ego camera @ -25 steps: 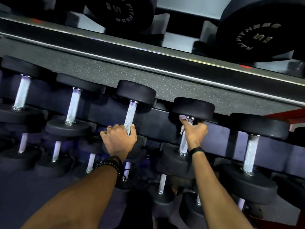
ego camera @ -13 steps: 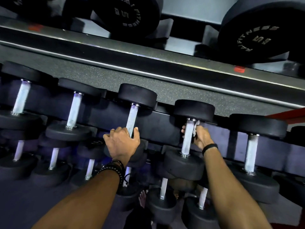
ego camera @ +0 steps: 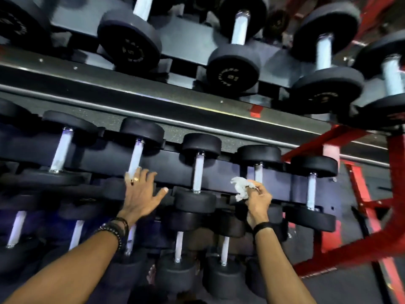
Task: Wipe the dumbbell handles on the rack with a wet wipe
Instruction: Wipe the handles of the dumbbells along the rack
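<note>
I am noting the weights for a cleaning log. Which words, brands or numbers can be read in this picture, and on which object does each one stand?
"5": end face of the upper-shelf dumbbell, inside a ring of blurred lettering.
Ring of letters and a number on the next dumbbell's end face: too blurred to read.
Lettering on the third end face: unreadable.
Far-left plate: markings too blurred.

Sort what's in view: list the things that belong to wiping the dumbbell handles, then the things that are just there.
Part of the job:
- wet wipe, crumpled, pinched in the right hand
- left hand, fingers spread, by a handle
- dumbbell handles on the middle row
- rack

Just there:
- red frame at right
- bracelets and black wristband
</note>
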The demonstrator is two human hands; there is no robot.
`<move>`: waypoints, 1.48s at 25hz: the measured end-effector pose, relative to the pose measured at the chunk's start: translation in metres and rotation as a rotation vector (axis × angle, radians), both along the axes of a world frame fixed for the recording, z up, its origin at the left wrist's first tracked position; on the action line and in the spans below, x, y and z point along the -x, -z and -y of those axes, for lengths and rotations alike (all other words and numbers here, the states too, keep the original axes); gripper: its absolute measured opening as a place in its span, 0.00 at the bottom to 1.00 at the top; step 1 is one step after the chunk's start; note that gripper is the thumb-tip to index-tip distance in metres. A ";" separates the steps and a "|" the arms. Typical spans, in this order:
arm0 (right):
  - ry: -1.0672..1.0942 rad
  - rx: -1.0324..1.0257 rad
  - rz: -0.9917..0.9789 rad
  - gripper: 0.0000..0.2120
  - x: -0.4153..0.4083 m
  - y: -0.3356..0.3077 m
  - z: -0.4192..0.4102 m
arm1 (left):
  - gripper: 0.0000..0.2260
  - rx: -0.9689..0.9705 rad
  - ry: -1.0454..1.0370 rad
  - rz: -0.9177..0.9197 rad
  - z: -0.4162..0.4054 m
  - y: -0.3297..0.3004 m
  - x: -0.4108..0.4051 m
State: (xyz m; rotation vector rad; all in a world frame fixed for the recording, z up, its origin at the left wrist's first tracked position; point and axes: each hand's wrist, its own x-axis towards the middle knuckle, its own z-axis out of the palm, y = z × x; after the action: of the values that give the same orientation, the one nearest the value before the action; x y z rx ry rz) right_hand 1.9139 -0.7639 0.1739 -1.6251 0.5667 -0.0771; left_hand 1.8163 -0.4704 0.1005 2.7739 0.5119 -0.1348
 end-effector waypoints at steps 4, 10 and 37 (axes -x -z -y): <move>0.136 -0.120 -0.009 0.13 -0.003 -0.019 0.052 | 0.36 0.183 0.141 0.021 0.074 -0.019 -0.004; -0.100 -0.068 -0.083 0.03 -0.029 -0.014 0.113 | 0.28 0.200 0.069 0.018 0.125 -0.014 -0.048; -0.835 0.042 -0.710 0.31 -0.115 0.101 0.120 | 0.19 0.077 -0.701 0.081 0.186 -0.002 -0.094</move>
State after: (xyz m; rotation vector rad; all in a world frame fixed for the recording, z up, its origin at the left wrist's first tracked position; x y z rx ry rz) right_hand 2.0286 -0.8841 0.0731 -1.7985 0.3625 1.1414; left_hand 1.9107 -0.6560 0.1028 2.3487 1.3707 0.1162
